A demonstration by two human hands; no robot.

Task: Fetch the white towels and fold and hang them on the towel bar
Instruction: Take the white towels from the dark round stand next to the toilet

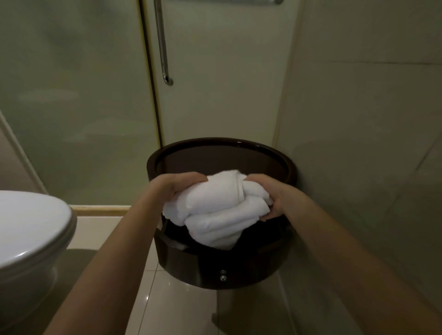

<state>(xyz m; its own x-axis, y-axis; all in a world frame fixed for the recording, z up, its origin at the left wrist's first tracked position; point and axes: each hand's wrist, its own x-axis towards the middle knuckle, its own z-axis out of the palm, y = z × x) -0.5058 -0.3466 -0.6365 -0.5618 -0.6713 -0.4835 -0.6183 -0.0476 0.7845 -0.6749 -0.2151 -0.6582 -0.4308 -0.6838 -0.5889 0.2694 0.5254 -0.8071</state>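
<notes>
A bundle of white towels (216,208) is bunched between both my hands, in front of a dark brown round stand (222,153) in the corner. My left hand (177,185) grips the bundle's left side and my right hand (275,193) grips its right side. The lower part of the towels hangs into the open shelf of the stand. A metal bar (260,2) shows only at the very top edge of the view.
A white toilet (31,227) with its lid down sits at the left. A frosted glass shower door with a long metal handle (163,45) stands behind the stand. A tiled wall (370,107) closes the right side. Glossy floor tiles (181,310) lie below.
</notes>
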